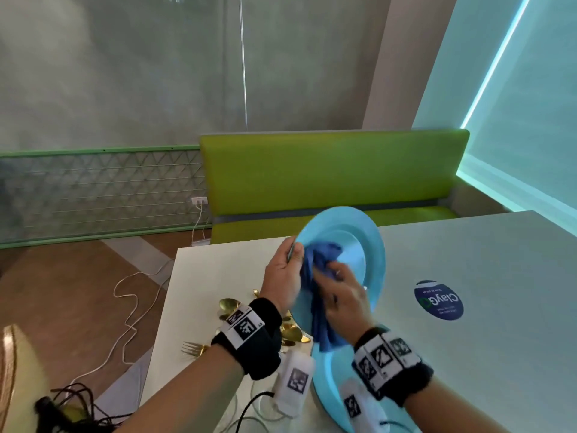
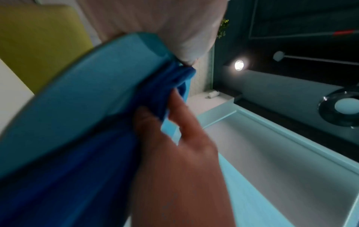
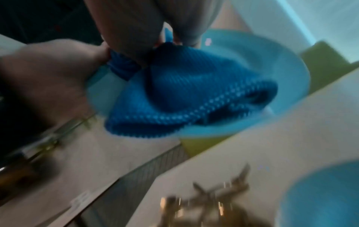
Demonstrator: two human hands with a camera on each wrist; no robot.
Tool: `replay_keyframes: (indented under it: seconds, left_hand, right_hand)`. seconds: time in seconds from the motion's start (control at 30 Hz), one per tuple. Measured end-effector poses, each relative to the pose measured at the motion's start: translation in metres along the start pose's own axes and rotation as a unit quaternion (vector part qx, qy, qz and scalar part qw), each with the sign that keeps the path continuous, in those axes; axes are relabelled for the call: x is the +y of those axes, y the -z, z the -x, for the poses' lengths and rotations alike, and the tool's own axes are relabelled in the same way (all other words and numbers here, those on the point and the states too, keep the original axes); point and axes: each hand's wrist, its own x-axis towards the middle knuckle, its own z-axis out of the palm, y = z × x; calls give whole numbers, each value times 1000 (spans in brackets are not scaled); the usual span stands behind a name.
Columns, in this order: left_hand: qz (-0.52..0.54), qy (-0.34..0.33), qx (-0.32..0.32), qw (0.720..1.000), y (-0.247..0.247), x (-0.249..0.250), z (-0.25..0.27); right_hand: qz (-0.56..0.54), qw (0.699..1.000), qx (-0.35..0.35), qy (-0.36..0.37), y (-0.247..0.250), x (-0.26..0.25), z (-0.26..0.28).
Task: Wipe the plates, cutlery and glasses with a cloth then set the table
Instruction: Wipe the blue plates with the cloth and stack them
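Observation:
My left hand (image 1: 284, 270) grips the left rim of a light blue plate (image 1: 359, 245) and holds it tilted above the table. A dark blue cloth (image 1: 323, 323) is bunched in my right hand (image 1: 343, 295), which presses it against the plate's face, its tail hanging down. The left wrist view shows the plate's rim (image 2: 77, 99), the cloth (image 2: 77, 176) and my left hand (image 2: 174, 138) beside them. From the right wrist, the cloth (image 3: 184, 99) covers much of the plate (image 3: 281, 76). A second blue plate (image 1: 327, 379) lies flat on the table below. Gold cutlery (image 1: 228, 307) lies left of it.
The white table (image 1: 484, 354) carries a round blue sticker (image 1: 438, 300) to the right of the plates. A green bench (image 1: 327, 173) stands behind the table. White cables (image 1: 131, 307) trail over the floor on the left.

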Motion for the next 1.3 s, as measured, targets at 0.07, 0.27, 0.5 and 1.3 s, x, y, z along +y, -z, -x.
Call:
replay_keyframes:
  seconds: [0.07,0.27,0.5,1.3]
  left_hand:
    - [9,2,28,1000,9,2,-5]
    - [0,9,2,1000,18,-10,16]
    - [-21,-11,11,1000,-1,-11,5]
    - [-48,28,-68,996,-6,-25,11]
  right_hand:
    - [-23,996,-73,42,-3,8,29]
    - [9,993,17,-116,27,58,2]
    - [-16,1000,-8,-22,-10,9,20]
    - [58,971,46,-226,42,66,-14]
